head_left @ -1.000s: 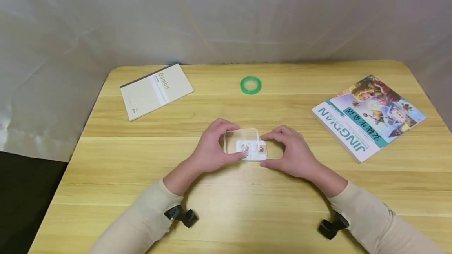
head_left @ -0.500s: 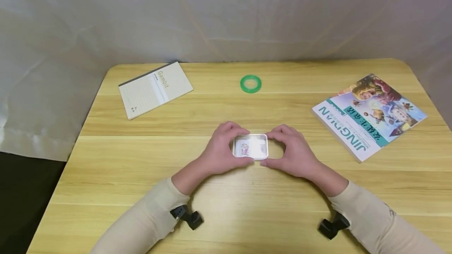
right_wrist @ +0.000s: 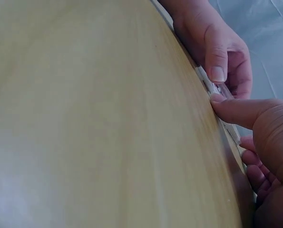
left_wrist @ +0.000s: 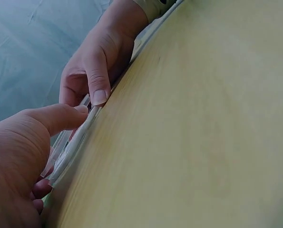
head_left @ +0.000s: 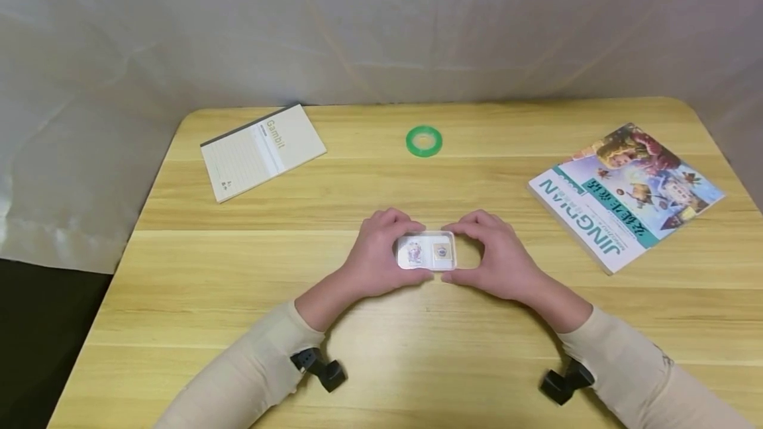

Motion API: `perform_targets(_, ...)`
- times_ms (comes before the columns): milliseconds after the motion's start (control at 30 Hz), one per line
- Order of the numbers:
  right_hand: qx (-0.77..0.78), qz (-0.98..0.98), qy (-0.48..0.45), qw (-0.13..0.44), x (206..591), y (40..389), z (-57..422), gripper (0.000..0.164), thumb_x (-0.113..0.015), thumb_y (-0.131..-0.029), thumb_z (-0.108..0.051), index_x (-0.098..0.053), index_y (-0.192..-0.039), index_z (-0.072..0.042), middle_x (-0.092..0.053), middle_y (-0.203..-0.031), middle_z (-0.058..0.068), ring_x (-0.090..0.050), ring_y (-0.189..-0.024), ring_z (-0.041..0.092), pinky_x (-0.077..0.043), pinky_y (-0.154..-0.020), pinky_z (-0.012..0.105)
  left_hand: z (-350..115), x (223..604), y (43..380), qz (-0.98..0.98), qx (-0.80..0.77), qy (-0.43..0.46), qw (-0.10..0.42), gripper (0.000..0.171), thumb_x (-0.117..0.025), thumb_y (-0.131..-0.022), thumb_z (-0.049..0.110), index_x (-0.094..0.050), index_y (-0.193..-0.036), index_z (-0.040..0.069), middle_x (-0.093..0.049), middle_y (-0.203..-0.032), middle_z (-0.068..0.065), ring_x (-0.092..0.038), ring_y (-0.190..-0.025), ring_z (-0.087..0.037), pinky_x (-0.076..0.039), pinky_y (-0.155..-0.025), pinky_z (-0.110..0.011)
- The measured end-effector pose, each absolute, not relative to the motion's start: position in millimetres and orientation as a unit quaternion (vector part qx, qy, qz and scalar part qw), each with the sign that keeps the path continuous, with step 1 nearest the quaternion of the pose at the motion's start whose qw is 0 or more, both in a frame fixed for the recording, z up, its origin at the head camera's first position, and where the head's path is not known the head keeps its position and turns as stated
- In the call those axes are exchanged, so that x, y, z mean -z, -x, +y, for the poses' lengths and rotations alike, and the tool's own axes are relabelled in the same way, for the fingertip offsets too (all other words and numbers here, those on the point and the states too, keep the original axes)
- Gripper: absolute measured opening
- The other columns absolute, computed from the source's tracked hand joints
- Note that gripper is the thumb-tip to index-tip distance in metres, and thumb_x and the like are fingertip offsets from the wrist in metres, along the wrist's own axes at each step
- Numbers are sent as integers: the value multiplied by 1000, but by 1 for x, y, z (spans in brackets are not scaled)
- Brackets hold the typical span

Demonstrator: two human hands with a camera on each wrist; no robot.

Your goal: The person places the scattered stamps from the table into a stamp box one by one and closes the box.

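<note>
A small white rectangular piece (head_left: pixel 429 261) with a floral print and a small tan square lies flat on the table, with a clear plastic cover (head_left: pixel 426 234) over it. My left hand (head_left: pixel 377 257) grips the cover's left part between thumb and fingers. On the right side, my right hand (head_left: pixel 499 258) holds the white piece's end, thumb at the near edge and fingers at the far edge. The left wrist view shows the clear cover (left_wrist: pixel 60 147) resting close above the white piece. Whether the two are fully seated together is hard to tell.
On the wooden table (head_left: pixel 381 363), a Gambit notebook (head_left: pixel 262 153) lies at the back left. A roll of green tape (head_left: pixel 411 142) sits at the back middle. At the right lies a thick illustrated book (head_left: pixel 628 197). A grey curtain (head_left: pixel 381 25) hangs behind the table.
My left hand has moved right and brought the clear cover down from a raised, offset position onto the white piece. The right hand has stayed nearly still.
</note>
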State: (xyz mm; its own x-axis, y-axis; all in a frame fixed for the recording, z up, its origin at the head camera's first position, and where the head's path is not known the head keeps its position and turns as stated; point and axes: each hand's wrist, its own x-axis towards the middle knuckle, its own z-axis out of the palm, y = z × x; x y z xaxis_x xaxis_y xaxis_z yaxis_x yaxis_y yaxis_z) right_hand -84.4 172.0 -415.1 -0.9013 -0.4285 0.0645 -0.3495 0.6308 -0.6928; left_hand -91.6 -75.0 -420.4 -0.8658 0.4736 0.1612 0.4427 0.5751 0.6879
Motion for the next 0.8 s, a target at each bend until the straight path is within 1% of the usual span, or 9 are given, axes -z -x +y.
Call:
perform_targets(200, 374, 897, 226, 60, 413, 85, 176, 74, -93, -68, -44, -66, -131, -17, -55, -114, -4, -50, -106, 20, -35, -94, 50, -74, 421, 92, 892, -368, -263, 16, 65, -92, -67, 45, -70, -120, 14, -56, -110, 6, -47, -105, -13, -34, -94, -38)
perform_targets(433, 375, 895, 236, 47, 414, 85, 176, 69, -92, -69, -42, -67, -129, -17, -56, -111, -5, -51, -103, 17, -36, -92, 47, -74, 421, 92, 893, -364, -265, 16, 65, -91, -67, 45, -70, -120, 13, -56, -111, 5, -47, -106, -14, -33, -96, -39)
perform_targets(600, 374, 895, 238, 40, 415, 85, 173, 67, -92, -70, -42, -68, -127, -18, -56, -110, -6, -51, -103, 17, -34, -92, 47, -75, 421, 92, 890, -368, -269, 14, 65, -92, -66, 42, -70, -119, 12, -56, -111, 3, -47, -105, -16, -34, -95, -39)
perform_targets(800, 373, 896, 239, 40, 416, 84, 173, 65, -90, -71, -44, -69, -127, -18, -56, -108, -6, -51, -100, 16, -34, -89, 47, -79, 420, 93, 887, -367, -278, 33, 66, -92, -67, 39, -68, -122, 10, -55, -113, 2, -47, -107, -17, -35, -96, -39)
